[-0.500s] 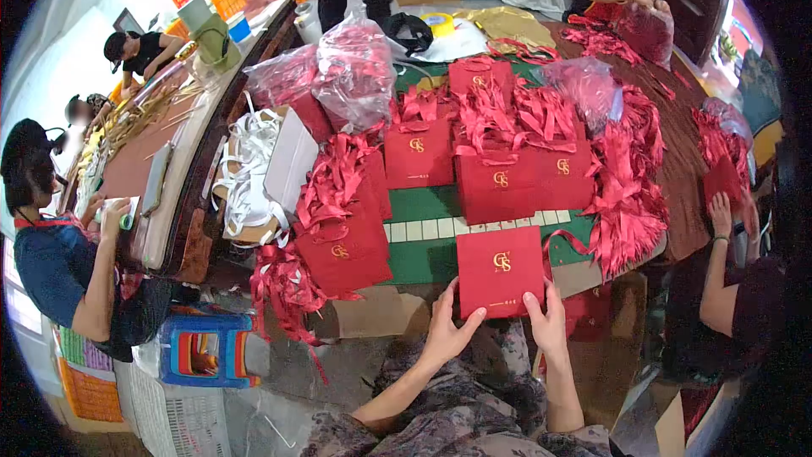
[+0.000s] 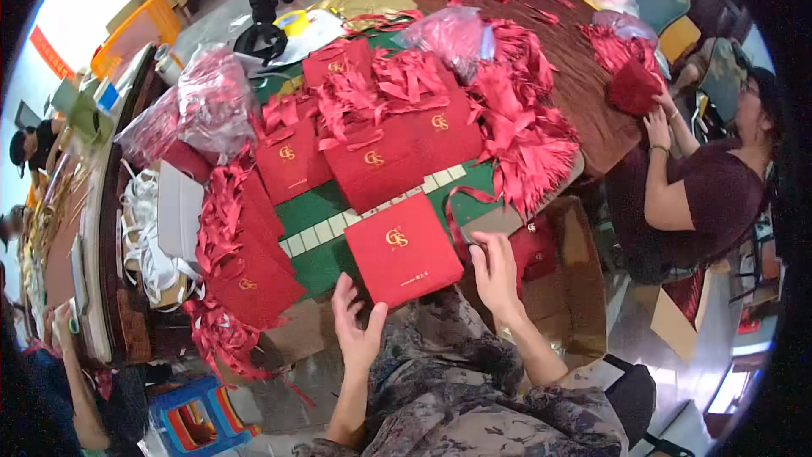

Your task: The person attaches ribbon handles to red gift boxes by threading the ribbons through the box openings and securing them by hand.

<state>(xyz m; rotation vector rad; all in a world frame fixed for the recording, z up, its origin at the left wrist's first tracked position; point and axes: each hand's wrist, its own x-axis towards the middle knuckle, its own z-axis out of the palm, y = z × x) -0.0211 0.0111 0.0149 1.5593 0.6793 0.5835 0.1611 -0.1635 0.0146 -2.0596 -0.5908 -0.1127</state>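
Note:
A flat square red bag [image 2: 404, 250] with a gold logo lies at the near edge of the table, tilted in view. My left hand [image 2: 357, 326] is at its lower left corner, fingers apart; whether the thumb touches the bag is unclear. To the right of the bag, my right hand [image 2: 497, 275] is off it with its fingers spread. A red ribbon [image 2: 457, 211] curls beside the bag's right side. Behind it, more red bags [image 2: 372, 159] with ribbon handles lie on the green mat [image 2: 317, 210].
Red ribbons [image 2: 529, 161] pile up at the right of the mat. White straps [image 2: 148, 233] lie at the left. An open cardboard box [image 2: 584, 305] stands below the table's edge. At the right a co-worker [image 2: 710, 178] holds a dark red bag [image 2: 634, 89]. A blue stool [image 2: 182, 410] is at lower left.
The view has swung to the right. Both hands held the red bag by its sides before; now my right hand is away from it and my left hand's fingers have spread.

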